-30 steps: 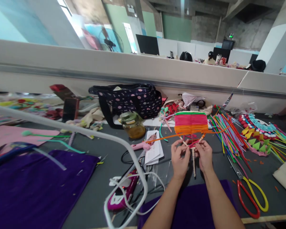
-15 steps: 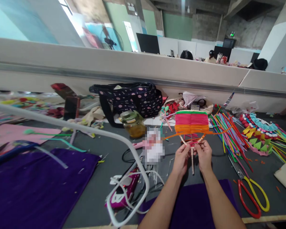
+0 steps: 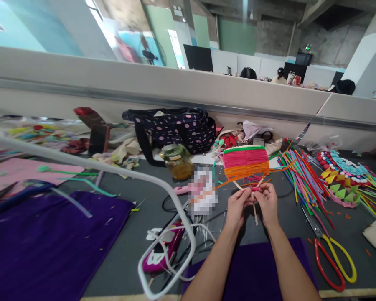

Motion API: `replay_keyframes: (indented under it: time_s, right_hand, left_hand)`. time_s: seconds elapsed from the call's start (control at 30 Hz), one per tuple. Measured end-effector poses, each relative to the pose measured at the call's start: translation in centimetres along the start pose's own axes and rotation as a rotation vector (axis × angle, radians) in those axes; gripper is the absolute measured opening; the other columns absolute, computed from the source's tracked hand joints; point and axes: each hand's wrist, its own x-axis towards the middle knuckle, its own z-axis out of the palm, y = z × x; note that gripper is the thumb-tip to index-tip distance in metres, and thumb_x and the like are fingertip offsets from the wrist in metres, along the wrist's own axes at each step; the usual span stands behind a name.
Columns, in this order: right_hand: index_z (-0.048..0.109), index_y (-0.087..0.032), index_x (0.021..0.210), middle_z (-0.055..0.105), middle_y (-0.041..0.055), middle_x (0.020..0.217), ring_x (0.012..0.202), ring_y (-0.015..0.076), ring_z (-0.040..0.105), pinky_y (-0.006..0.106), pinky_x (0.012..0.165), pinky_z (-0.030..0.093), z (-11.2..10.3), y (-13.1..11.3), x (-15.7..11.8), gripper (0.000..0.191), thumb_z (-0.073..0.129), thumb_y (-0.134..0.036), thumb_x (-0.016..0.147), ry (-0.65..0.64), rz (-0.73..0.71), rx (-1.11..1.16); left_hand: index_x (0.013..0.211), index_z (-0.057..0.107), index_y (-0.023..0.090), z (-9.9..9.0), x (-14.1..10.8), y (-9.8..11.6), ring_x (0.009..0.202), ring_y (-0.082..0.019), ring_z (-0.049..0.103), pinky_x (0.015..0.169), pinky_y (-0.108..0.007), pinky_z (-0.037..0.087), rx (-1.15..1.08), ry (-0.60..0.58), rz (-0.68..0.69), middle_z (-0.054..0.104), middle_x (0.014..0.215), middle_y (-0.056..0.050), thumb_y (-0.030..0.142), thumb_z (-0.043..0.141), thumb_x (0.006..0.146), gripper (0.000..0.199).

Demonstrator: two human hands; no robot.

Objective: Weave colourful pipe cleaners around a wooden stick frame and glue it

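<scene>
Leaning over to the left now, the striped panel stands just beyond the grip, in front of the fingertips; half a second ago its top edge was nearly level, and now its left side is lower. The pale frame has turned together with it, so its stem, coming down between the hands, is slanting with the lower end to the right. This suggests, in my judgement, that the whole piece is being turned for work at the joint, while the stripes are left as they are. At this joint a pink strip lies across between the hands. The left hand and the right hand both pinch the frame here, thumbs near each other and fingers curled; whether they press the strip also, I cannot tell. Both forearms come from below and lean inward to the grip, above a purple cloth. Right of the grip lies a bundle of coloured stems, and nearer to the body, the scissors.
</scene>
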Motion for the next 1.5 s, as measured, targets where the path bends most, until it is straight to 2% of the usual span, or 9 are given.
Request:
replay_keyframes:
  time_s: [0.1,0.23,0.47,0.87,1.27,1.5]
  right_hand:
    - [0.055,-0.02,0.083,0.062,-0.0007,0.075,0.066,0.0128,0.06,0.025,0.062,0.049,0.1,-0.1,0.0,0.017,0.065,-0.03,0.074,-0.006,-0.039,-0.063]
    - [0.057,-0.019,0.077,0.059,-0.0018,0.067,0.058,0.0117,0.057,0.022,0.054,0.046,-0.1,-0.1,0.1,0.018,0.063,-0.035,0.077,0.027,-0.038,-0.105]
    - [0.056,-0.02,0.075,0.06,-0.003,0.063,0.054,0.0117,0.055,0.022,0.05,0.044,-0.4,0.4,0.1,0.017,0.063,-0.035,0.077,0.075,-0.061,-0.132]
    - [0.055,-0.018,0.072,0.06,-0.0031,0.059,0.048,0.0095,0.052,0.02,0.046,0.04,-0.2,1.0,0.4,0.02,0.067,-0.033,0.073,0.099,0.071,0.056]
    - [0.054,-0.018,0.071,0.057,-0.0047,0.058,0.046,0.0076,0.048,0.018,0.045,0.038,-0.2,0.4,0.4,0.022,0.068,-0.034,0.069,0.141,0.118,0.119]
    - [0.054,-0.018,0.07,0.057,-0.0048,0.057,0.046,0.0075,0.048,0.018,0.045,0.037,-0.1,0.3,0.4,0.021,0.069,-0.033,0.069,0.145,0.128,0.132]
  left_hand:
    - [0.082,0.072,0.011,-0.1,0.1,-0.1,0.053,-0.011,0.062,0.051,-0.02,0.048,0.032,0.001,0.016,0.07,0.067,-0.006,0.036,0.079,0.06,0.034]
    - [0.081,0.072,0.011,0.1,-0.1,-0.1,0.055,-0.013,0.064,0.052,-0.021,0.049,0.049,-0.01,0.017,0.071,0.067,-0.007,0.037,0.079,0.06,0.034]
    - [0.079,0.071,0.011,0.3,-0.1,0.0,0.051,-0.013,0.063,0.05,-0.02,0.048,-0.007,-0.01,0.0,0.07,0.063,-0.006,0.034,0.079,0.061,0.03]
    - [0.077,0.071,0.01,0.3,0.1,0.1,0.05,-0.011,0.062,0.051,-0.019,0.047,-0.059,-0.036,0.003,0.069,0.06,-0.005,0.029,0.077,0.062,0.025]
    - [0.08,0.069,0.008,0.4,-0.2,0.5,0.057,-0.017,0.066,0.056,-0.023,0.048,-0.022,-0.054,0.014,0.072,0.067,-0.01,0.031,0.069,0.066,0.027]
    - [0.085,0.069,0.008,0.3,0.0,0.6,0.057,-0.017,0.066,0.056,-0.023,0.048,0.009,-0.07,0.012,0.072,0.067,-0.01,0.029,0.067,0.067,0.027]
